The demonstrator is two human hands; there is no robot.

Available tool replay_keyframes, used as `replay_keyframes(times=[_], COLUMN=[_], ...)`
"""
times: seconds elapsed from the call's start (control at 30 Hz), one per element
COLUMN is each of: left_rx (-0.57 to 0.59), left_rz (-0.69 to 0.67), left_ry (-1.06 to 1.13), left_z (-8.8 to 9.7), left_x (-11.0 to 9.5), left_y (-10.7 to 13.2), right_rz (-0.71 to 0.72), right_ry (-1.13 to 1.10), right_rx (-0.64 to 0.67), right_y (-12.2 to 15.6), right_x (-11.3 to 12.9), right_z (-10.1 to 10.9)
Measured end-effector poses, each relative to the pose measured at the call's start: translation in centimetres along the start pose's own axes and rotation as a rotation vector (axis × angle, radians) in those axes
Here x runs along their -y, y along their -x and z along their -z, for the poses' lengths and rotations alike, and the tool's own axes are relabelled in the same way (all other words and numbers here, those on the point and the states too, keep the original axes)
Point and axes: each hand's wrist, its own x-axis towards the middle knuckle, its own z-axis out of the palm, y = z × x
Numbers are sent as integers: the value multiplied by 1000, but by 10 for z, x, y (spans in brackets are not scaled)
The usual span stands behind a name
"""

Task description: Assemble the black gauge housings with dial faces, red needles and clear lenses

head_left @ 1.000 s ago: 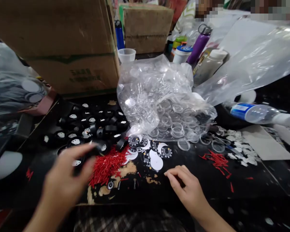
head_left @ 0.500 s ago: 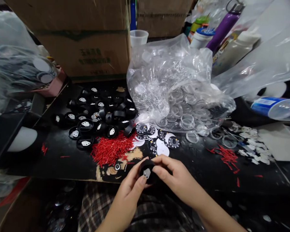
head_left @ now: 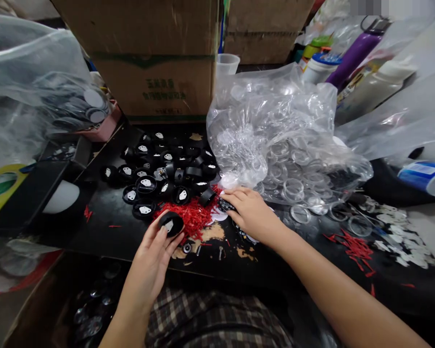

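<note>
My left hand grips a black round plastic casing by its rim, with a pale metal plate inside facing up. It is above the front of the heap of thin red pointers. My right hand is over the pile of dial discs, its fingers and thumb on a black printed dial. The palm hides much of that pile; a white disc shows beside it. Behind my left hand lie several more black casings, some with pale plates inside.
A clear plastic bag with transparent rings lies behind my right hand. On the right are a smaller group of red pointers and white flat pieces. Cardboard boxes stand at the back. A purple bottle leans back right.
My hands have parted. The left has carried the black casing leftward to the red heap; the right has let go of it and moved forward onto the dials. The view has shifted.
</note>
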Motion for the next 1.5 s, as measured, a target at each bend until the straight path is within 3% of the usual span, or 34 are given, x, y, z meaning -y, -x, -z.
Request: replay_keyframes(times=[0.2,0.33,0.43,0.53,0.63,0.73,0.87,1.1,1.33,1.5], left_rx=[90,48,98,176,168,164,212,224,238,247], left_rz=[-22,-71,52,150,111,99,183,259,249,216], left_ry=[-34,-50,-60,-45,-6,-10,24,100,161,199], left_z=[-17,-14,-15,-23,-29,-29,-28,-30,-30,-30], left_x=[0,0,8,14,13,11,22,38,40,42], left_y=[-17,0,15,17,12,16,34,48,46,47], right_rz=[12,-203,-314,-255,-205,-282,-382,-449,-268,-256], right_ry=[-74,-87,-50,-61,-83,-11,60,-434,-468,-428], right_rx=[-52,-177,-207,-196,-193,-206,-213,-348,-507,-591], right_y=[57,97,111,104,88,76,68,70,67,62], right_x=[-13,-19,-19,-16,-11,-5,2,-10,-10,-1], right_z=[13,12,0,-11,-8,0,1,1,12,18])
